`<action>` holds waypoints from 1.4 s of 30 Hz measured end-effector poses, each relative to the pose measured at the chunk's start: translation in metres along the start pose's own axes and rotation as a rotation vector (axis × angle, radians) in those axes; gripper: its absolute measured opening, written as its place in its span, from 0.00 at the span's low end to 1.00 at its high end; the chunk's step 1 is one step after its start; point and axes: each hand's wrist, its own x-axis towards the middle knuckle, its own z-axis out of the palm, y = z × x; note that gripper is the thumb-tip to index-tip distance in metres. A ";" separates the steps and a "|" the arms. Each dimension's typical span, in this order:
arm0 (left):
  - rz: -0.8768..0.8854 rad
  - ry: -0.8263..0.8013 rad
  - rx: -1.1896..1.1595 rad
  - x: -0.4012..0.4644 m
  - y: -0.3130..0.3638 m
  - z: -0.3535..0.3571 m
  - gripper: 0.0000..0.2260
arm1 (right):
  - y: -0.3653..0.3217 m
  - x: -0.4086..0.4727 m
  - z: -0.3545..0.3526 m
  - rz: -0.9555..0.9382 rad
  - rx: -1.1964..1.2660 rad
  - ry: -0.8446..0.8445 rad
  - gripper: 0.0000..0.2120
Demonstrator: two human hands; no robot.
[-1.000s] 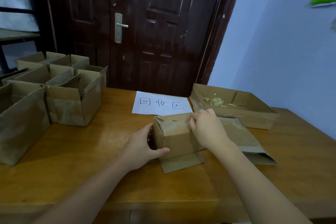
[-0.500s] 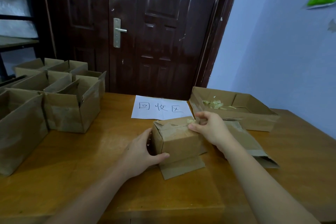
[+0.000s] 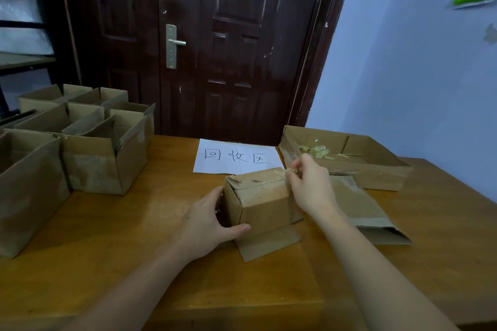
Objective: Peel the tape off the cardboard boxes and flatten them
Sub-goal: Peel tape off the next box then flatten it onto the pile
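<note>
While left hand point(image 3: 207, 223) grips box point(image 3: 265, 200) | lying lengthwise left-right | right hand point(image 3: 309, 185) pinches tape point(image 3: 291, 170)

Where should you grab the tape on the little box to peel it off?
Grab the loose end of the tape, at the far right corner of the small box's top. It already curls up there, so fingers can pinch it from above, as the right hand does. The left hand steadies the box from its left side. Pulling along the strip probably works best.
</note>
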 end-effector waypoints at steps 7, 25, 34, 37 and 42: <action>-0.008 0.011 0.027 0.000 0.001 -0.002 0.45 | -0.007 -0.010 0.003 -0.131 -0.127 -0.046 0.07; -0.003 0.015 0.014 0.000 -0.001 -0.001 0.46 | -0.011 0.000 0.011 0.026 -0.063 -0.102 0.09; -0.032 0.024 0.051 0.001 0.000 0.000 0.48 | -0.008 0.006 0.012 0.065 -0.132 0.023 0.07; -0.030 0.033 0.060 0.002 -0.001 0.000 0.48 | -0.009 0.001 0.012 0.029 -0.159 0.045 0.07; -0.028 0.010 0.038 0.002 -0.003 -0.002 0.49 | -0.001 0.001 0.001 -0.080 -0.123 -0.074 0.06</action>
